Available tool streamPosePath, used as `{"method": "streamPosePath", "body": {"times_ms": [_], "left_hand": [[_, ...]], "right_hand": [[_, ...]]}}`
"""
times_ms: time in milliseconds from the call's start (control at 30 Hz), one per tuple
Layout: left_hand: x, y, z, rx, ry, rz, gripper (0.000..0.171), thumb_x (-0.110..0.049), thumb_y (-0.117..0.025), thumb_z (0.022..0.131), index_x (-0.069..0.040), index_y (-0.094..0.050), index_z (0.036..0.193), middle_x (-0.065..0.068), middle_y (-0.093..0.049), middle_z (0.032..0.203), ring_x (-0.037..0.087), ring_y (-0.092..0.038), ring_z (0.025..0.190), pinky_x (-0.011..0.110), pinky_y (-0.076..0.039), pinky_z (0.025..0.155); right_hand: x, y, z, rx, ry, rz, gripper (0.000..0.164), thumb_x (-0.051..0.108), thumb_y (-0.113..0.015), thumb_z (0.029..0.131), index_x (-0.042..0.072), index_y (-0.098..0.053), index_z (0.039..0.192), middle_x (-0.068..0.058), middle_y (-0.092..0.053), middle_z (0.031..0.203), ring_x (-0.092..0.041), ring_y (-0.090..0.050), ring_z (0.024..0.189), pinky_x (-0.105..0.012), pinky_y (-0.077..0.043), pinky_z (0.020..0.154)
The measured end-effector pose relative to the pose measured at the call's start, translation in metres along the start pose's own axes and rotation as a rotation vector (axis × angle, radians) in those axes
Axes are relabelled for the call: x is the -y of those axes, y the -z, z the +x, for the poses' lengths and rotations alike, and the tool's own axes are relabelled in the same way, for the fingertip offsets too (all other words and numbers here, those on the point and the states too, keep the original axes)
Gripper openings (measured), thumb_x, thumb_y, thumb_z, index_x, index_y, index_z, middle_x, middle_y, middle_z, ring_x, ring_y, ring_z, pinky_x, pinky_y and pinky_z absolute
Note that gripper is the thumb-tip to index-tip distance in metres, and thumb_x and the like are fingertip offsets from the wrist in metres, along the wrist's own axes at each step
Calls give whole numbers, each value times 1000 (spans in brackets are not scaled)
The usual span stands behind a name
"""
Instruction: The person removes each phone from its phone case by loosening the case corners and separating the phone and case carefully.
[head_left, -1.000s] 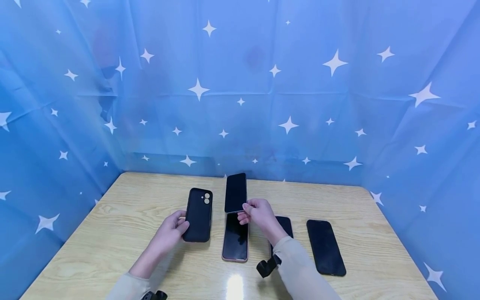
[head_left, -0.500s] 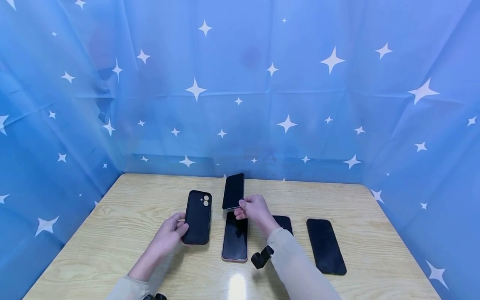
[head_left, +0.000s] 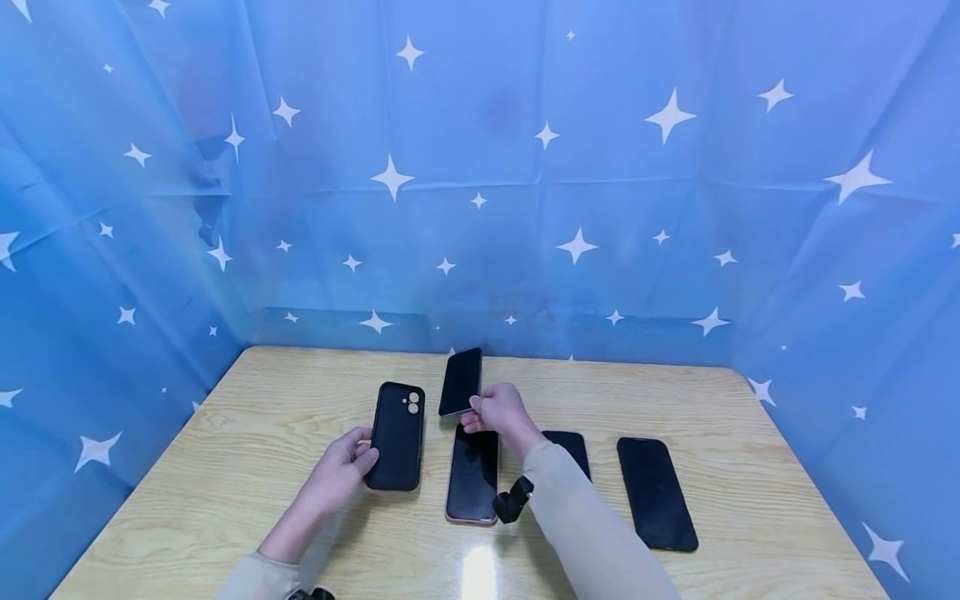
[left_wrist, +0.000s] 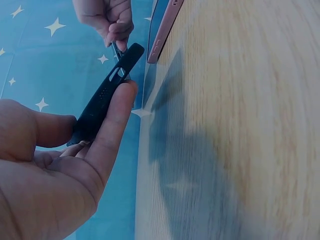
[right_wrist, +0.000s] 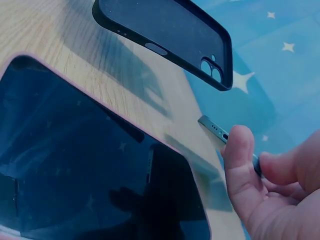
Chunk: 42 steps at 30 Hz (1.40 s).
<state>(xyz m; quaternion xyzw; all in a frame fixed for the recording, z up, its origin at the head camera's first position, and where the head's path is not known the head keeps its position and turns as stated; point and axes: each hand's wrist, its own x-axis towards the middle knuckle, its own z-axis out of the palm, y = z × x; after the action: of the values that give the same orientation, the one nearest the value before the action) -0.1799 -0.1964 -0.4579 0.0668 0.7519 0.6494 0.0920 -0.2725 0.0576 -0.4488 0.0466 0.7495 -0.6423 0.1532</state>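
My left hand [head_left: 339, 473] grips a black phone case [head_left: 397, 437] by its left edge, raised off the table with its hollow inside and camera cutouts facing up. In the left wrist view the case [left_wrist: 102, 97] is seen edge-on between thumb and fingers. My right hand [head_left: 501, 414] pinches the near end of a dark-screened phone [head_left: 461, 382], held tilted above the table. The right wrist view shows only that phone's narrow end [right_wrist: 214, 128] past the fingertips. Below the right hand lies a pink-edged phone [head_left: 472, 479], face up.
Partly behind my right forearm lies another dark-screened phone [head_left: 567, 450]. Farther right is a black phone [head_left: 657, 493]. All rest on the wood-grain table [head_left: 757, 467], whose far edge meets a blue star-patterned curtain [head_left: 480, 167].
My right hand has moved a little left and away, and the phone in it has shifted left and tilted more. The left hand and case have barely moved.
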Motion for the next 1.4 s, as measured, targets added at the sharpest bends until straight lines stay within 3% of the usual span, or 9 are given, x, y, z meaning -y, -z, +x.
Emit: {"method": "streamPosePath", "body": {"times_ms": [100,300,500,600,733,1000,1133,1267,1400], "left_hand": [[0,1,0,-6,0,2,32,8,-39,104,21,-41,134,32,-67,108,33,-73,88,51,-66,70],[0,2,0,-12,3,3,32,8,-38,104,20,-41,134,32,-67,108,38,-73,90,51,-66,70],[0,3,0,-16,7,5,32,7,-39,104,20,-41,134,32,-66,109,38,-73,90,51,-66,70],[0,3,0,-22,9,6,32,7,-39,105,20,-41,134,32,-67,108,37,-73,88,50,-66,70],[0,2,1,-31,13,11,31,6,-40,105,19,-43,133,32,-67,107,34,-73,85,49,-66,69],[0,2,1,-26,12,5,31,7,-39,105,19,-42,133,32,-68,107,27,-73,83,49,-66,69],[-1,2,0,-21,12,1,32,8,-39,105,20,-41,134,32,-67,107,27,-73,84,49,-66,70],[-1,2,-1,-24,19,-3,33,7,-39,105,20,-41,135,33,-66,110,32,-73,88,50,-66,70],[-1,3,-1,-23,20,-3,33,7,-38,105,20,-40,135,34,-64,112,38,-72,91,50,-66,71]], "right_hand": [[0,-4,3,2,-10,6,17,1,-51,107,-14,-59,109,-18,-72,86,-12,-68,61,-33,-66,72],[1,-12,8,0,-43,26,27,1,-52,106,-18,-53,126,-23,-68,102,-11,-67,61,-30,-66,70],[0,-16,13,-21,-65,5,15,1,-51,106,-12,-56,111,-19,-71,95,-10,-68,60,-30,-65,73],[0,-18,16,-30,-74,22,28,-1,-49,106,-15,-52,130,-19,-72,91,-10,-67,58,-31,-65,76],[1,-21,19,-46,-85,35,37,-3,-49,106,-15,-45,140,-20,-70,100,-10,-66,58,-33,-65,81],[1,-24,24,-58,-87,91,30,-8,-47,103,-15,-48,132,-27,-68,108,-10,-64,57,-27,-64,68],[0,-26,25,-82,-84,77,4,-8,-50,102,-8,-54,104,-26,-67,102,-10,-64,55,-24,-62,60],[0,-27,24,-132,-84,15,27,-8,-54,101,4,-46,78,-21,-67,87,-12,-62,54,-23,-59,54],[0,-27,22,-188,-72,-52,20,-8,-58,98,1,-55,80,-14,-66,69,-13,-61,50,-26,-60,51]]}}
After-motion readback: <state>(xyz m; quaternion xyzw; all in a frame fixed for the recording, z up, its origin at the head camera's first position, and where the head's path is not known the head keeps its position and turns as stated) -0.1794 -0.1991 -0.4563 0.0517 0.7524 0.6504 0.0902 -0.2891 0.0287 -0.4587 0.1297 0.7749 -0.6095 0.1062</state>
